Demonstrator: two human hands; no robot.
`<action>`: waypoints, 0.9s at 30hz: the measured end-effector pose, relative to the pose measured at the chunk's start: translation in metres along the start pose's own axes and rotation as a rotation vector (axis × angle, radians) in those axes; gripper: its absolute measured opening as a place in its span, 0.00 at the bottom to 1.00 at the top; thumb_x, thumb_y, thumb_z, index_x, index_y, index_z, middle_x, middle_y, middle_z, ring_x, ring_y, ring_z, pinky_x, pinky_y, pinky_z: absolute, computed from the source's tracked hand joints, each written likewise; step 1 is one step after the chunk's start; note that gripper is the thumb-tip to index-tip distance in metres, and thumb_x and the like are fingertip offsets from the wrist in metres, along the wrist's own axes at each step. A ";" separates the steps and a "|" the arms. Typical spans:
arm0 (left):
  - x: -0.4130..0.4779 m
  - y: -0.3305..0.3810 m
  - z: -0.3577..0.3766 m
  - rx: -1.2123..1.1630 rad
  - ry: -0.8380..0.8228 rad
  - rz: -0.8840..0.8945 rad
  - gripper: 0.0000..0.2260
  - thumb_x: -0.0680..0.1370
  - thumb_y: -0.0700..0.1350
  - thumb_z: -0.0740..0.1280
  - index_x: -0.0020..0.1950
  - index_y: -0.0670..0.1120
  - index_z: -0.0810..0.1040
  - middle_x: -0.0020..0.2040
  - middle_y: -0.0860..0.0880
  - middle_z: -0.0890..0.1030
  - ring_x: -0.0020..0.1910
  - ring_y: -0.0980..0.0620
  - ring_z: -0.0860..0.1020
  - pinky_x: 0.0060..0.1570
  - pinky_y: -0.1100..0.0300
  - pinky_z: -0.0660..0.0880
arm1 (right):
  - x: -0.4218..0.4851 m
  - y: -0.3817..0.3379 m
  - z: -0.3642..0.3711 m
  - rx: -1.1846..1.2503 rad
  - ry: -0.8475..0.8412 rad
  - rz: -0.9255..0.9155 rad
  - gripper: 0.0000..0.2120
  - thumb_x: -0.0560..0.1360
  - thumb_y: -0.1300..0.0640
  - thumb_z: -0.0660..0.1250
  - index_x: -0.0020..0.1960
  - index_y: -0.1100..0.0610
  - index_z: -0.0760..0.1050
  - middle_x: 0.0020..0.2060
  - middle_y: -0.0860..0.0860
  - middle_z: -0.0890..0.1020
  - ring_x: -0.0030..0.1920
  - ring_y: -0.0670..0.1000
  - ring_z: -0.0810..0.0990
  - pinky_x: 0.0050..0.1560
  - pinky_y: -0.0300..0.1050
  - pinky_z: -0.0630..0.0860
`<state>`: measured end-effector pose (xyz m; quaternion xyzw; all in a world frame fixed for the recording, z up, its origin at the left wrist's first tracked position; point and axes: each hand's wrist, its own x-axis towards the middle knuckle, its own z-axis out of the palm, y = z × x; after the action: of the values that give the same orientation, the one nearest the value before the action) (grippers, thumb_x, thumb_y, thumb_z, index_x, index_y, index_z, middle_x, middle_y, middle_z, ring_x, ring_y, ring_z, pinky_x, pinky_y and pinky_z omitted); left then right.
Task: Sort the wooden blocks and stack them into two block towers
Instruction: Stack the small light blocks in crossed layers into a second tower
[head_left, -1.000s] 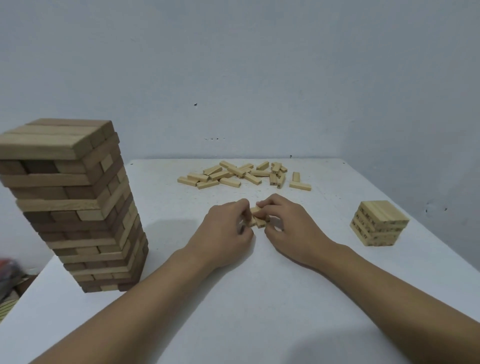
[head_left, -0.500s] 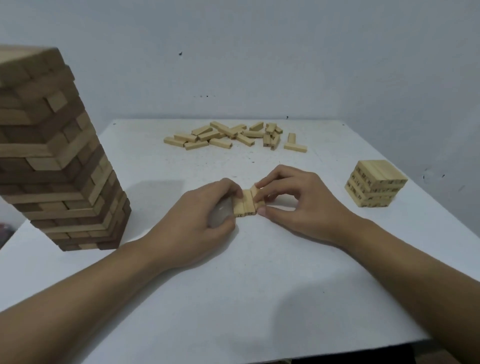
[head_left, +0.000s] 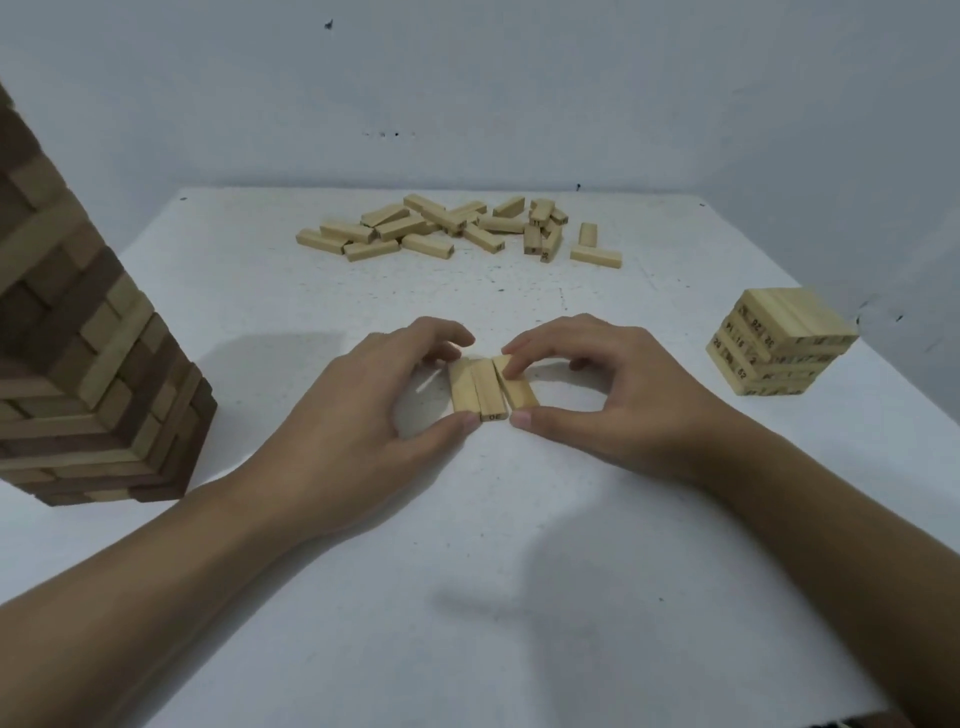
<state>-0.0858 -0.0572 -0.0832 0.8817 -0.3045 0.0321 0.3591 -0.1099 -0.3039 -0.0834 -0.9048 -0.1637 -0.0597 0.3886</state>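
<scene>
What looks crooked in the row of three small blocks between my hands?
The right block splays away from the middle block at its near end, leaving a wedge gap. The right hand pinches it; the left hand pinches the left block.

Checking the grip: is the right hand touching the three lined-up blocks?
Touching. The head view shows the right hand resting its index fingertip on the rightmost of the three blocks, thumb tip against its near end.

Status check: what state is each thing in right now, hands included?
three small blocks: lying flat, side by side, rightmost splayed
left hand: grips the row from the left
right hand: pinches the rightmost block
small numbered tower: upright, untouched
large two-tone tower: upright, untouched
loose blocks: scattered, unstacked, far side
</scene>
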 end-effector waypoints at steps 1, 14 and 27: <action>0.000 0.000 0.000 -0.004 -0.004 -0.001 0.22 0.74 0.60 0.68 0.68 0.60 0.72 0.59 0.65 0.78 0.63 0.60 0.75 0.62 0.55 0.74 | 0.000 0.000 0.000 -0.003 -0.002 0.002 0.12 0.73 0.50 0.79 0.54 0.44 0.83 0.57 0.36 0.82 0.64 0.42 0.76 0.59 0.38 0.72; 0.001 -0.001 0.000 -0.009 0.005 -0.008 0.22 0.76 0.55 0.73 0.68 0.58 0.72 0.60 0.61 0.79 0.62 0.61 0.76 0.63 0.54 0.75 | 0.002 -0.002 0.002 -0.057 0.007 0.023 0.17 0.72 0.44 0.78 0.60 0.42 0.81 0.56 0.36 0.81 0.61 0.42 0.75 0.56 0.37 0.72; -0.005 -0.002 -0.002 0.071 0.101 -0.007 0.22 0.73 0.61 0.69 0.65 0.60 0.72 0.51 0.60 0.76 0.54 0.59 0.74 0.53 0.60 0.74 | 0.001 0.001 0.000 0.101 0.064 0.052 0.17 0.79 0.65 0.66 0.62 0.47 0.79 0.56 0.41 0.82 0.59 0.42 0.78 0.59 0.43 0.75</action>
<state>-0.0887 -0.0526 -0.0844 0.8921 -0.2816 0.0862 0.3428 -0.1086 -0.3047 -0.0840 -0.8857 -0.1305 -0.0701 0.4401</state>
